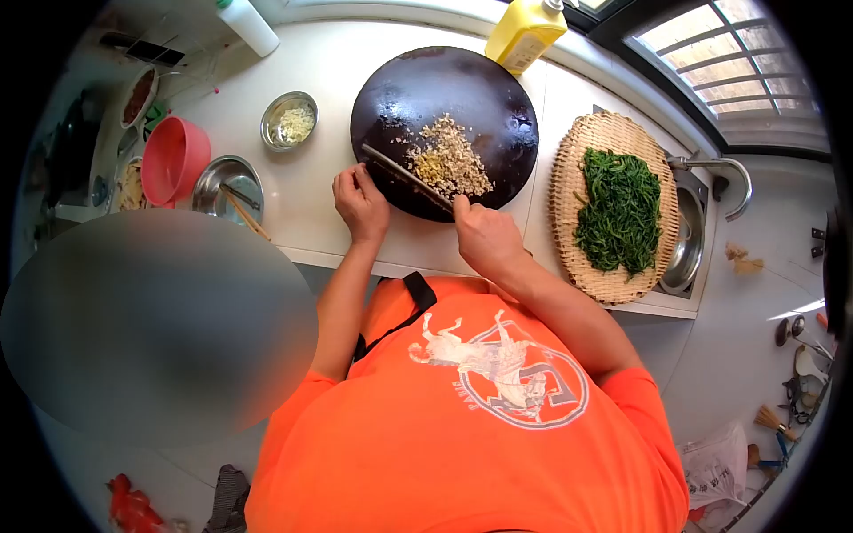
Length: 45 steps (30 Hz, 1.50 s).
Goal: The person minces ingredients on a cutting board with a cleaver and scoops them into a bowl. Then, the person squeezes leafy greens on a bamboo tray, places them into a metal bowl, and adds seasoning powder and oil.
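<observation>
A round dark cutting board (444, 84) lies on the counter with a heap of chopped, pale brown food (453, 158) on it. My right hand (489, 235) grips a cleaver (404, 176) at the board's near edge; its blade runs up and left beside the heap. At the blade's far end is my left hand (361, 204), its fingers closed together near the tip by the board's left rim. Whether those fingers pinch the blade is hard to see.
Left of the board stand a metal bowl of chopped pale food (290, 122), a metal bowl with chopsticks (228, 185) and a pink bowl (176, 160). A yellow jug (525, 35) stands behind. Right are a woven tray (569, 191) with greens (622, 210) and a sink (686, 233).
</observation>
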Each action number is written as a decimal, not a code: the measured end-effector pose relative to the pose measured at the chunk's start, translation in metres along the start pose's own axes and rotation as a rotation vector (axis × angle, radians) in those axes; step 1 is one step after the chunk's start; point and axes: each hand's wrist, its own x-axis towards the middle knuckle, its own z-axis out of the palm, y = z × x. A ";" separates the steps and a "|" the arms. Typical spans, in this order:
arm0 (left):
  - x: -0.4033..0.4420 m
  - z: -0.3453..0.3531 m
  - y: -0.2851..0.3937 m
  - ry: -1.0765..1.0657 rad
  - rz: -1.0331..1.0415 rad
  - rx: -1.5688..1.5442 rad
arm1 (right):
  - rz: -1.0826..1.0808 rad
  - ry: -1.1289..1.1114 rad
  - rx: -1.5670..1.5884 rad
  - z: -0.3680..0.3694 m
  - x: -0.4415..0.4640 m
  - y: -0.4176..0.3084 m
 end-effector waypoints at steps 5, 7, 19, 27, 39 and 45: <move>-0.012 0.012 -0.002 -0.020 0.101 0.024 | -0.022 0.013 -0.091 -0.005 0.013 0.009; -0.024 0.008 0.008 -0.042 0.179 0.109 | -0.007 -0.009 -0.095 -0.008 0.006 0.018; -0.036 0.027 0.032 -0.247 0.267 0.022 | 0.082 0.011 -0.051 -0.019 0.016 0.019; -0.023 0.012 0.031 -0.225 0.059 -0.129 | 0.100 -0.035 -0.048 -0.024 0.018 0.024; 0.002 0.019 0.039 -0.147 -0.026 -0.101 | 0.121 0.001 -0.005 -0.026 0.019 0.029; 0.023 0.020 0.032 -0.155 -0.040 -0.019 | 0.081 0.004 0.083 -0.034 0.017 0.033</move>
